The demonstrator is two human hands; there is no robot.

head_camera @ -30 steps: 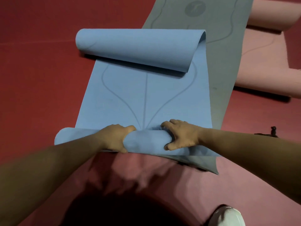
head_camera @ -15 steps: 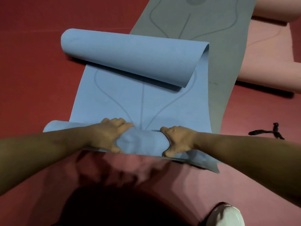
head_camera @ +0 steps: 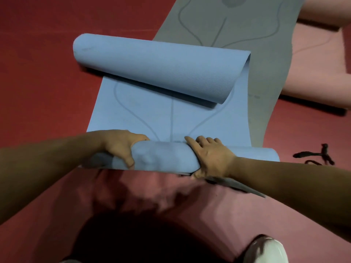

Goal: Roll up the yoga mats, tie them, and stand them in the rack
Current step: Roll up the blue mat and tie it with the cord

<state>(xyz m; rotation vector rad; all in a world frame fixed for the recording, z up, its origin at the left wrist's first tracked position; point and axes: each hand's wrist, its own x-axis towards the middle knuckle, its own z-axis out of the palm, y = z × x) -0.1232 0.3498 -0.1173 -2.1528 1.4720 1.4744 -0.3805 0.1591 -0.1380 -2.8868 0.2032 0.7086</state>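
On the red floor point(head_camera: 38, 82), left hand point(head_camera: 121, 147) and right hand point(head_camera: 209, 154) both grasp the rolled near end of the blue mat point(head_camera: 167, 118); far end curled; black strap point(head_camera: 315, 155) just right.

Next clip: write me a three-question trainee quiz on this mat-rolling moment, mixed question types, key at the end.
1. True or false: the left hand and the right hand both grip the near rolled end of the blue mat.
2. What lies directly under the blue mat? A) a towel B) the grey mat C) a rack
3. Fill in: the black strap lies on the red floor on the person's ____ side.

Key: 1 true; 2 B; 3 right.
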